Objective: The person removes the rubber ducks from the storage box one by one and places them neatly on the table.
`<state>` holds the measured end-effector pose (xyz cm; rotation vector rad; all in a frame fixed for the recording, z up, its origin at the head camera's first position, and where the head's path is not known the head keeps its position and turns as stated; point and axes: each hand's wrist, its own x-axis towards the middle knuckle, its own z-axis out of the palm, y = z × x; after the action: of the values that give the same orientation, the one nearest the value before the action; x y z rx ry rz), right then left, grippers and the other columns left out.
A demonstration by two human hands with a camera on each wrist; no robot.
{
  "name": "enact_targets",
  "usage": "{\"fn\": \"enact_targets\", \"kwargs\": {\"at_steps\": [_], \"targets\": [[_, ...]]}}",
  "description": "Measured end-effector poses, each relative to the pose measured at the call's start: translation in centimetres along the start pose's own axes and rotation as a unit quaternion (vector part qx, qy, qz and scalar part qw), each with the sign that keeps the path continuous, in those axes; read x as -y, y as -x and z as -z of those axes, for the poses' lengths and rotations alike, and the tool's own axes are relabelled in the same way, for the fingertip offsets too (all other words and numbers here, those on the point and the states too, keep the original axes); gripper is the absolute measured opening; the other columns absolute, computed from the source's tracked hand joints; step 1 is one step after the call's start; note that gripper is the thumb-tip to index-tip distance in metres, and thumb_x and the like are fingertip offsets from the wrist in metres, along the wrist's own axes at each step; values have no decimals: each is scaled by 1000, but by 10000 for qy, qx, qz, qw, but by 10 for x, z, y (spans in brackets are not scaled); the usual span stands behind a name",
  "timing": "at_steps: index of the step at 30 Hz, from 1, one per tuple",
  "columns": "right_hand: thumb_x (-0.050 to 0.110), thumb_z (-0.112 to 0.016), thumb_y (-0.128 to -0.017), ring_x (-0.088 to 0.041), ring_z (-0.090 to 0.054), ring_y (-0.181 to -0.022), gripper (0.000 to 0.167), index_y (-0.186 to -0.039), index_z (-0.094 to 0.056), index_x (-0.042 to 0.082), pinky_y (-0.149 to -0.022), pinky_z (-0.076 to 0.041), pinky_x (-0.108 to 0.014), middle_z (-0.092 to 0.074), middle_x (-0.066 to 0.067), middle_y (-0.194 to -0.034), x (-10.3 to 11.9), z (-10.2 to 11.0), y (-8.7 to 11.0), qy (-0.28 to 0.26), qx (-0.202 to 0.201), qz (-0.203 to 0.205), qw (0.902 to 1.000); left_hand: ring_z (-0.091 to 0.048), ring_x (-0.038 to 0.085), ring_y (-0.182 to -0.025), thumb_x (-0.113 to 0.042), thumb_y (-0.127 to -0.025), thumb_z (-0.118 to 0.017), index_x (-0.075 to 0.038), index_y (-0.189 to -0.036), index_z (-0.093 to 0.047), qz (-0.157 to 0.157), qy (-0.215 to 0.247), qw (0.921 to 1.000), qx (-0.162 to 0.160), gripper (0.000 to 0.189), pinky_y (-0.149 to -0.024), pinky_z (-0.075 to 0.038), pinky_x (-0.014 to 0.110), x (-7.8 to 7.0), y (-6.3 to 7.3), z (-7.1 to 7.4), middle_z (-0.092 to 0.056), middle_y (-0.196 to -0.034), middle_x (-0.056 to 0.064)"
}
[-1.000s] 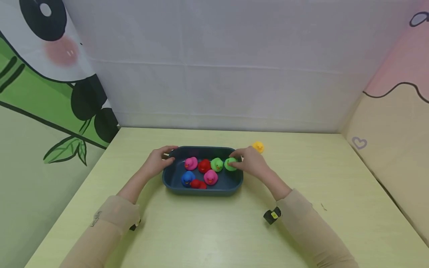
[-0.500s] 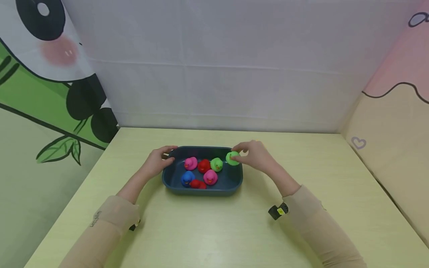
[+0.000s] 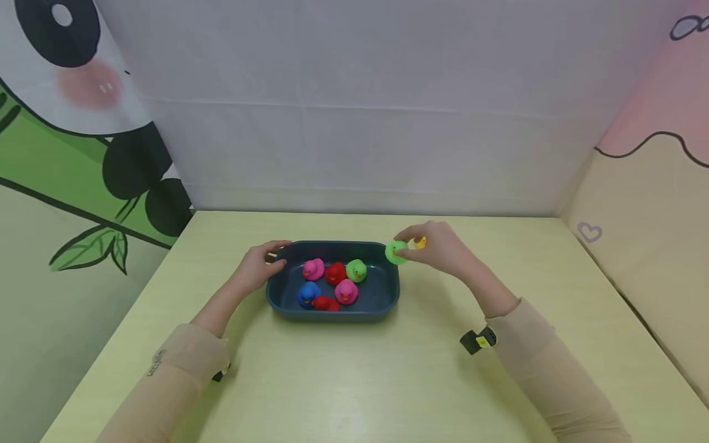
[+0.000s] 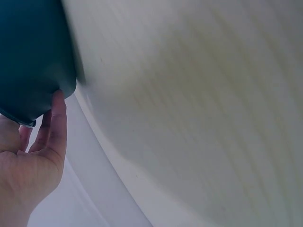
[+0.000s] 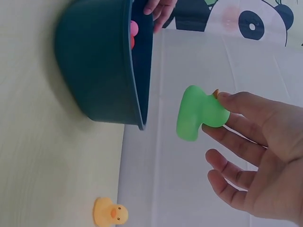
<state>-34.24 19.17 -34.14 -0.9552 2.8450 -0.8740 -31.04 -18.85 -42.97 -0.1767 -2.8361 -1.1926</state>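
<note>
My right hand (image 3: 440, 249) pinches a green rubber duck (image 5: 196, 113) by its head between thumb and fingers. The duck is raised at the right end of the dark blue-green plastic bin (image 3: 332, 316), apart from the rim in the right wrist view. My left hand (image 3: 255, 267) grips the bin's left end, with fingers against the outer wall (image 4: 42, 61) and the thumb over the rim. Inside the bin lie a blue duck (image 3: 308, 294), another green duck (image 3: 356, 271), two pink ducks (image 3: 346, 292) and two red ducks (image 3: 335, 274).
A yellow duck (image 5: 109, 212) stands on the light wooden table (image 3: 343, 381) to the right of the bin, partly covered by the right hand in the head view. A pale cloth wall (image 3: 354, 154) rises behind the table, with printed side panels at left and right.
My right hand has lifted the green duck out of the bin's right end and carried it up and to the right. The left hand has stayed on the bin.
</note>
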Motion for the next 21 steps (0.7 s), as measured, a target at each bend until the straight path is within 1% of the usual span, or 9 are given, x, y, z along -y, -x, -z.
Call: {"fn": "enact_targets", "kwargs": {"at_steps": [6,9,12,16,19,21], "targets": [[28,-74,-81,-25,-59,-95,30,-109,-71,16,-80,-49,-38,-70,0,-103,5,7,13,16,-81,-40,10000,-61,41,-99,-5,-90,-60,-4,-133,-51,-81,-7,9999,61,44,-78,-56,44,4,5,2,-57,-123,28],[26,-74,-81,-24,-59,-94,30,-109,-71,15,-80,-50,-40,-70,0,-103,5,13,16,0,-99,-27,9999,-61,41,-99,-5,-90,-60,-4,-133,-51,-96,-11,9999,89,44,-78,-56,44,6,6,5,-57,-123,28],[23,-74,-81,-24,-59,-95,30,-110,-71,14,-78,-50,-40,-70,-1,-104,1,19,18,0,-127,11,9999,-61,41,-100,-5,-90,-60,-4,-133,-51,-94,-19,9999,100,44,-79,-56,44,5,6,5,-56,-123,28],[22,-73,-82,-24,-59,-97,30,-110,-71,13,-80,-51,-41,-70,-2,-106,-4,26,22,56,-134,70,9999,-61,41,-100,-5,-90,-60,-5,-133,-51,-72,-23,9999,116,44,-79,-56,44,6,6,5,-56,-124,28],[21,-73,-82,-22,-60,-96,29,-110,-71,13,-79,-51,-40,-70,-1,-106,-8,31,25,90,-149,62,9998,-61,41,-100,-5,-90,-59,-5,-133,-51,-72,-13,9999,124,44,-79,-56,44,6,6,5,-56,-124,28],[21,-73,-82,-22,-60,-95,28,-109,-71,13,-76,-51,-37,-70,-1,-104,-11,33,27,97,-173,67,9998,-61,41,-100,-5,-90,-59,-5,-133,-51,-76,-8,9999,128,44,-79,-56,44,6,6,5,-56,-124,27]]}}
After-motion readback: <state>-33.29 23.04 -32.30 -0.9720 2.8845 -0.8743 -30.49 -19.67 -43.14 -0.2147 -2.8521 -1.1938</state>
